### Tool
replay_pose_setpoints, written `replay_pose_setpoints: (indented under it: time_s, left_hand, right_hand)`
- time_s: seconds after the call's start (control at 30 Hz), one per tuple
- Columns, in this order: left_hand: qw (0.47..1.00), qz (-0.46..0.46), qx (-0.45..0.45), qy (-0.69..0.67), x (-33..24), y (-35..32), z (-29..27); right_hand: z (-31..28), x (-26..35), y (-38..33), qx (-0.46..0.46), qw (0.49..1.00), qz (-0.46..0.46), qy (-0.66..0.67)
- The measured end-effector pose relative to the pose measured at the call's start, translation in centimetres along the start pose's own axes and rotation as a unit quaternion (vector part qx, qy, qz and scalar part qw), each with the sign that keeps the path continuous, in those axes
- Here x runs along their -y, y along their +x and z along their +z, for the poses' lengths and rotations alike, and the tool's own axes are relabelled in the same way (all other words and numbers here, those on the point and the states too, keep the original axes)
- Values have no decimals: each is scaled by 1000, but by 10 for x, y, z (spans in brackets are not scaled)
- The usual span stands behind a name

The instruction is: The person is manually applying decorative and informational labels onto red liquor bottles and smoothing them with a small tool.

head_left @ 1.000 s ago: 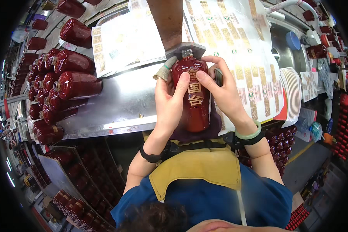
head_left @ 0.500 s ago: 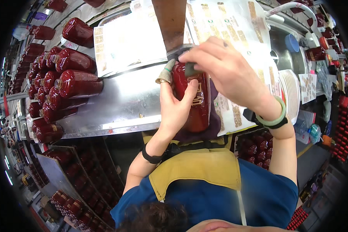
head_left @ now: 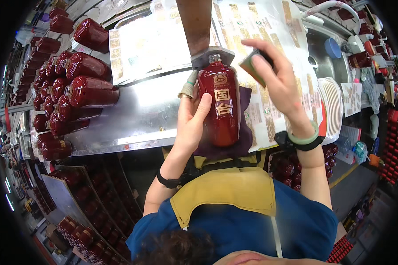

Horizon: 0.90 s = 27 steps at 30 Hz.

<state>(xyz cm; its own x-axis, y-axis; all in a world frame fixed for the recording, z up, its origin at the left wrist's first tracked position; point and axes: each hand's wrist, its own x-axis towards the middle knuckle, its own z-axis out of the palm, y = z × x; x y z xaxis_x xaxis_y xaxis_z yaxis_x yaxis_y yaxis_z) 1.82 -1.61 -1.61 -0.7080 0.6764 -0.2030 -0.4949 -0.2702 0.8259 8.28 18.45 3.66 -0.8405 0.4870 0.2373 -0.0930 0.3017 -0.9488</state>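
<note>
A glossy dark-red ceramic bottle with gold characters (head_left: 219, 108) lies lengthwise on a purple cloth (head_left: 241, 145) at the near edge of the shiny steel worktable (head_left: 141, 119), its neck pointing away from the person toward a grey metal bracket (head_left: 212, 55). The left hand (head_left: 192, 121) is clamped on the bottle's left flank — palm against the glass, thumb lying over the front near the gold characters, with a taped fingertip showing above. The right hand (head_left: 276, 84) is lifted clear of the bottle, up and to its right, fingers closed around a small dark-green flat pad (head_left: 251, 66); it wears a pale green bangle and a black band at the wrist. Beneath it lie sheets of gold-and-white stickers (head_left: 261, 39). To the left, well apart from the hands, rows of matching red bottles (head_left: 75, 84) lie stacked on their sides — more fill the crates (head_left: 84, 212) under the table.
</note>
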Motion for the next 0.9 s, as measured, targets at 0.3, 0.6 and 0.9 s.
replay_pose_setpoints:
  time_s: [0.3, 0.6, 0.9]
  left_hand:
    - [999, 2, 24, 39, -4, -2, -4]
    - [997, 4, 44, 64, -5, -6, -5]
    - [994, 26, 63, 87, -4, -4, -5]
  right_hand:
    - [17, -23, -57, 71, 967, 225, 100]
    - [21, -21, -61, 75, 966, 219, 114]
    - [18, -21, -60, 89, 967, 216, 98]
